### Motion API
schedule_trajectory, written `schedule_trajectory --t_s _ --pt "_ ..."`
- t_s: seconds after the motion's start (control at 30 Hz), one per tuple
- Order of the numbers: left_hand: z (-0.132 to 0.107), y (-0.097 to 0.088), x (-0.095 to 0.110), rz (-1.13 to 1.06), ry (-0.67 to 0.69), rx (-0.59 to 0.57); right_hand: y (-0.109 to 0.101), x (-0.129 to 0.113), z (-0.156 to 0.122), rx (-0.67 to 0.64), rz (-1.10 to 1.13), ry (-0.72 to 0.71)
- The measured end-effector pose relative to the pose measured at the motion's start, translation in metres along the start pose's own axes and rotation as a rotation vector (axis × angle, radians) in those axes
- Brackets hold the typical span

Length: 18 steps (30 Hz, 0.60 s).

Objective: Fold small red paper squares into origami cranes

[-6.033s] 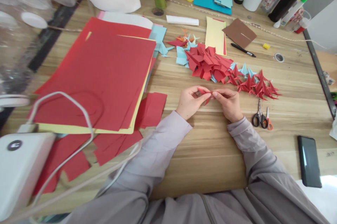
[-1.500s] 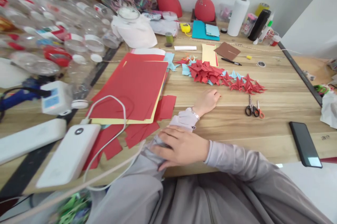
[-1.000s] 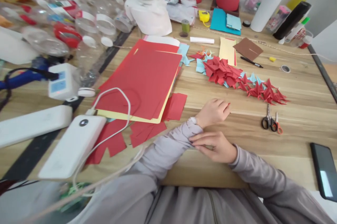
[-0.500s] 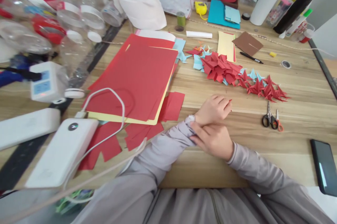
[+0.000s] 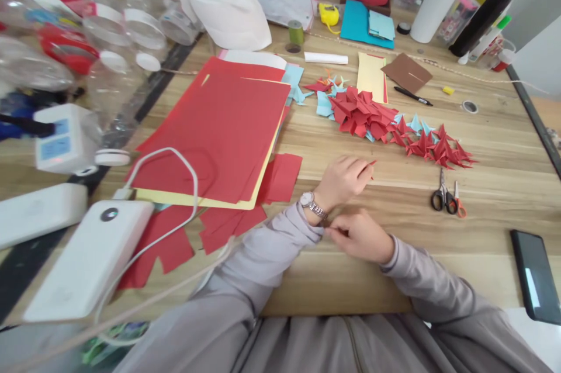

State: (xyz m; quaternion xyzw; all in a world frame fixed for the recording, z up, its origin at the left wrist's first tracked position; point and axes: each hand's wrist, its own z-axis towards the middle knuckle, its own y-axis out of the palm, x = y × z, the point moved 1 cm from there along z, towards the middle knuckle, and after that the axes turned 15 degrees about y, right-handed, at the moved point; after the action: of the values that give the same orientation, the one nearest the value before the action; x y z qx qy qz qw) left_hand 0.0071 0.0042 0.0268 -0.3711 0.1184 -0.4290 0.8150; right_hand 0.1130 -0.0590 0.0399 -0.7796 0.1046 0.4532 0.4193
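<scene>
My left hand [image 5: 342, 181] is closed over the table, and a small red paper tip [image 5: 372, 167] pokes out by its fingers; the rest of that piece is hidden. On this wrist sits a silver wristwatch [image 5: 307, 200]. With its fingers pinched, my right hand [image 5: 363, 236] grips the edge of the grey left sleeve cuff [image 5: 316, 234] just below the watch. Beyond the hands lies a pile of folded red paper pieces [image 5: 363, 111] with light blue ones [image 5: 416, 123] among them. To the left is a stack of red paper sheets [image 5: 219, 133], with cut red paper strips [image 5: 284, 177] beside it.
Black scissors [image 5: 442, 196] and orange-handled scissors [image 5: 459, 203] lie right of the hands, a phone [image 5: 535, 273] farther right. A white power bank [image 5: 90, 262] with a cable is at left, near many plastic bottles [image 5: 114, 78]. A paper roll [image 5: 440, 2] stands behind.
My right hand has drawn the left sleeve cuff back from the watch, which now shows fully with its band. The view has shifted slightly.
</scene>
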Motion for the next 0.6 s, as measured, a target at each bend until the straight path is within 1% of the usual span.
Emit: schedule_trajectory --t_s 0.03,0.1,0.13,0.2,0.23,0.27,0.33,0.37,0.43,0.5,0.6 --pt "-0.001 0.001 0.000 -0.049 -0.023 0.022 -0.006 0.005 0.001 0.049 -0.013 0.046" --pt "-0.002 0.001 0.000 -0.127 -0.094 0.090 -0.021 0.018 0.005 0.164 0.003 0.184" --pt "-0.002 0.001 0.001 -0.170 -0.121 0.124 -0.029 0.025 0.008 0.228 0.066 0.250" --pt "0.000 0.000 0.002 -0.256 -0.215 0.225 -0.045 0.036 0.017 0.402 0.309 0.356" --pt "0.001 -0.001 0.003 -0.296 -0.297 0.303 -0.051 0.039 0.022 0.451 0.431 0.336" --pt "0.002 -0.001 0.002 -0.338 -0.400 0.380 -0.056 0.040 0.028 0.474 0.532 0.273" --pt "0.003 0.000 0.001 -0.448 -0.607 0.504 -0.061 0.039 0.040 0.439 0.652 0.160" --pt "0.004 0.000 0.001 -0.510 -0.693 0.542 -0.061 0.037 0.046 0.415 0.681 0.131" --pt "0.005 0.001 -0.001 -0.624 -0.816 0.581 -0.059 0.036 0.053 0.385 0.706 0.112" --pt "0.006 0.001 -0.003 -0.710 -0.879 0.597 -0.057 0.036 0.057 0.382 0.732 0.126" --pt "0.007 0.000 -0.005 -0.782 -0.920 0.600 -0.054 0.041 0.058 0.368 0.793 0.159"
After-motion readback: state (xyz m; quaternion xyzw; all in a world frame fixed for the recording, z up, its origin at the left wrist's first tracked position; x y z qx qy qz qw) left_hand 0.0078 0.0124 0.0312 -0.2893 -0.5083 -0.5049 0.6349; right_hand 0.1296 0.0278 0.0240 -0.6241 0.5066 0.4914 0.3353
